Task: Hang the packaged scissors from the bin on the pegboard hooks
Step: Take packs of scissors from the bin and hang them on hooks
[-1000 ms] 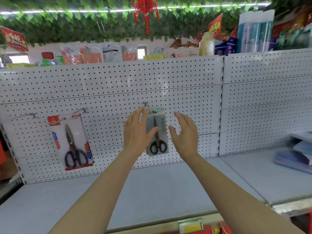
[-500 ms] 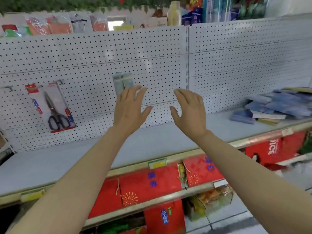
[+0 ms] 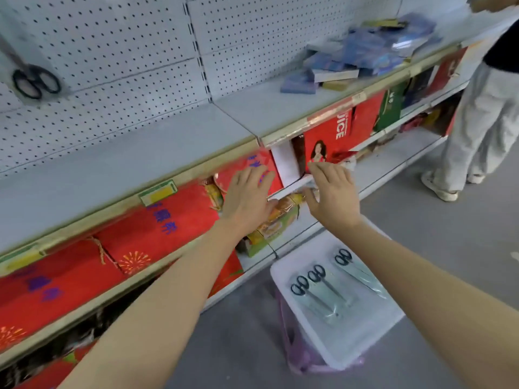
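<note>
A white bin [image 3: 373, 341] sits on the floor at the lower right, holding three clear packs of black-handled scissors [image 3: 323, 293]. One packaged pair of scissors [image 3: 31, 77] hangs on the white pegboard [image 3: 118, 51] at the upper left, blurred. My left hand [image 3: 247, 197] and my right hand [image 3: 334, 195] are both held out in front of the lower shelves, fingers spread, holding nothing. They are above and beyond the bin, far from the hung pack.
A grey shelf [image 3: 157, 153] runs below the pegboard, with a pile of blue packets [image 3: 362, 57] at the right. Red gift boxes [image 3: 157, 228] fill the shelves underneath. A person in pale trousers [image 3: 483, 122] stands at the far right on the grey floor.
My view has swung down and to the right, from the pegboard to the floor bin. Both hands have left the hung pack and dropped lower, still empty.
</note>
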